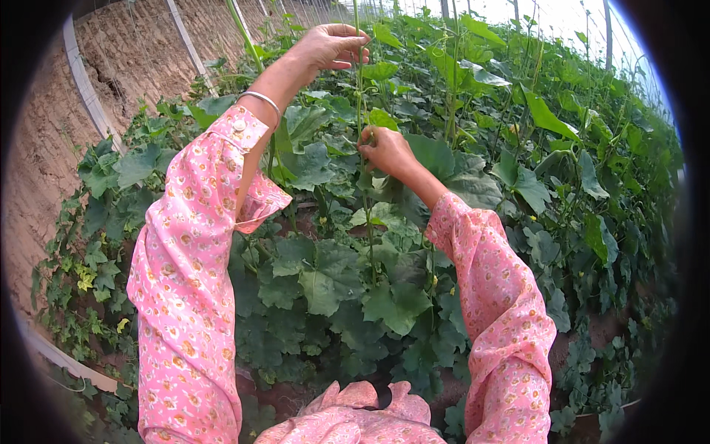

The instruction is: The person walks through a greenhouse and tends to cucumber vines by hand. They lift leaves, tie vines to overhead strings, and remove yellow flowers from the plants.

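A slender green climbing vine stem (370, 238) rises upright in front of me among broad lobed leaves. High up, my left hand (338, 49) is at the stem's upper part, thumb and fingers closed about it. Lower down, my right hand (388, 149) pinches the same stem between thumb and fingertips. A small bright leaf (383, 118) sits just above the right hand. Thin tendrils or string run along the stem between both hands; which of these they are is hard to tell. A large leaf (430, 155) lies right behind my right wrist.
Dense leafy vines (327, 277) spread ahead and to both sides. More upright stems (454, 83) climb at the right. An earthen wall (50, 166) with pale slanting posts (89, 91) stands at the left. Small yellow flowers (434, 280) show among the leaves.
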`<state>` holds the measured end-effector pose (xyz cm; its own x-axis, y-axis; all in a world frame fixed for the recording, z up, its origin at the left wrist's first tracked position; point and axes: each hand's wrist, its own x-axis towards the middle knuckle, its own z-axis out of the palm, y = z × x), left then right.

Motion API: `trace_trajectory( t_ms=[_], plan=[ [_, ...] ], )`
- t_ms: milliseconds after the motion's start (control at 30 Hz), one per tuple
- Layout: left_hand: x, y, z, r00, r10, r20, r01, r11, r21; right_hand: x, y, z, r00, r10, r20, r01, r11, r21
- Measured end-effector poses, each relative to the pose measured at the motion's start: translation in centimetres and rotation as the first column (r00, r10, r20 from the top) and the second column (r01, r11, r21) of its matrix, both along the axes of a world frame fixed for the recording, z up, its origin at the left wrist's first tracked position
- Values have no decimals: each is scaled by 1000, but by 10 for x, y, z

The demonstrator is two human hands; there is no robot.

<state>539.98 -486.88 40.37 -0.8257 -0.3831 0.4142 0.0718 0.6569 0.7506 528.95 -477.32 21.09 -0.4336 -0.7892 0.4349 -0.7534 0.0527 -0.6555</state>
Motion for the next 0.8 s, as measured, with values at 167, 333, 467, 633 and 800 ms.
trace_trajectory(
  t_ms=[167, 333, 467, 633, 800],
  plan=[
    [11, 22, -19, 993, -40, -111, 59, 982, 181, -39, -45, -26, 945, -90, 313, 128, 987, -102],
    [12, 29, -23, 965, -160, -207, 186, 976, 112, -61, -80, -24, 960, -92, 263, 213, 851, -479],
    [-9, 12, -55, 978, -97, -185, 112, 991, 72, -49, -81, -61, 965, 1, 262, 99, 924, -369],
    [-10, -8, -151, 986, 163, -41, -166, 981, -101, -13, -57, -133, 957, 82, 277, -67, 996, -63],
    [-9, -1, -260, 987, 163, -16, -160, 982, 100, 22, 20, -192, 988, 67, 138, -91, 981, 172]
  ],
)
